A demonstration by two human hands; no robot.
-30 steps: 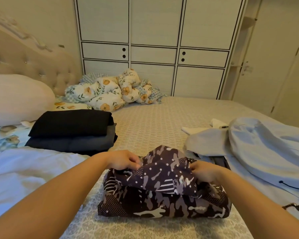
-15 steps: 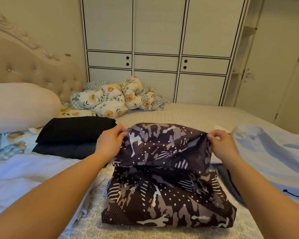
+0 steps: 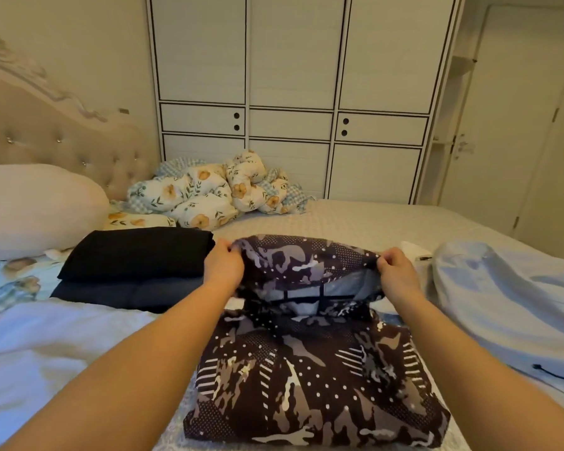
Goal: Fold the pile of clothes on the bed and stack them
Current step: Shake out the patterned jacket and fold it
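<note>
A dark patterned garment (image 3: 313, 379) with grey camouflage shapes and white dots lies partly folded on the bed in front of me. My left hand (image 3: 223, 265) pinches its far left corner and my right hand (image 3: 396, 270) pinches its far right corner, holding that far flap raised off the bed so its pale lining shows underneath. To the left sits a stack of folded dark clothes (image 3: 134, 268), black on top of dark grey. A pale blue garment (image 3: 508, 304) lies unfolded at the right.
A white sheet or cloth (image 3: 46, 346) covers the near left. A cream pillow (image 3: 36, 206) and a bundled floral quilt (image 3: 215, 193) lie toward the headboard. A white wardrobe (image 3: 293, 92) stands beyond the bed (image 3: 372, 219). A small white folded item (image 3: 412, 249) lies behind my right hand.
Both hands have lifted the garment's top flap from near the fold and carried it away from me, opening it out; the pale lining now shows.
</note>
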